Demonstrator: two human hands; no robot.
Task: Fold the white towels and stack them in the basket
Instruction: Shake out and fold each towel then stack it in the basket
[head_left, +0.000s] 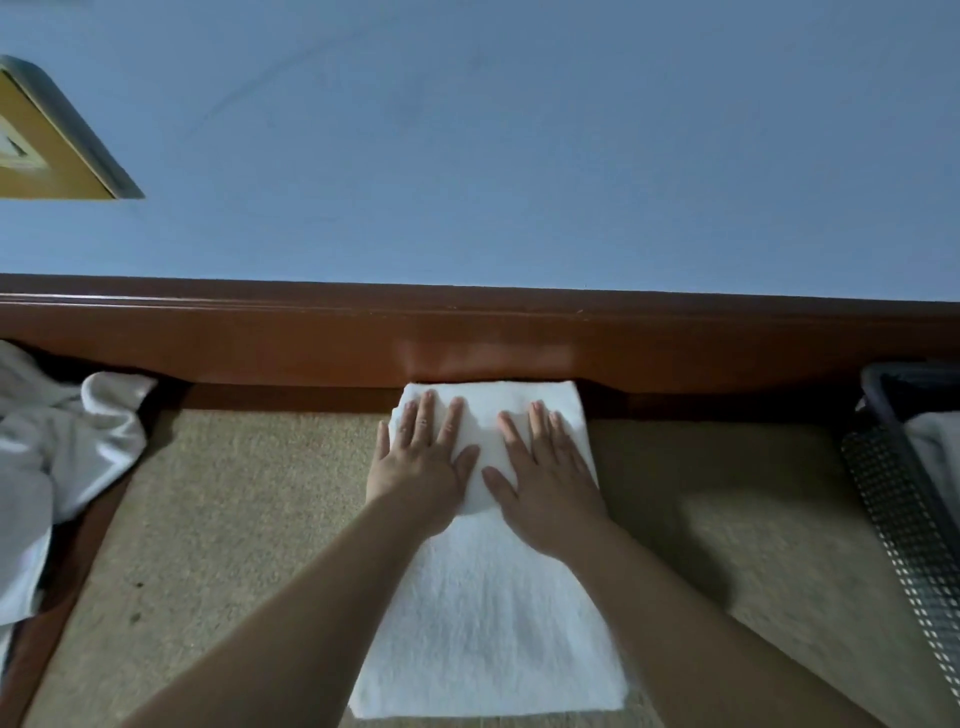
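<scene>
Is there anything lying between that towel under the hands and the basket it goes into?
Nothing visible does. Bare tan mat stretches from the white towel rightwards to the dark mesh basket.

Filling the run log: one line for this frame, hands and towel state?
left hand: flat on towel | right hand: flat on towel | towel: part-folded on mat | pile: left, unfolded | basket: right
</scene>
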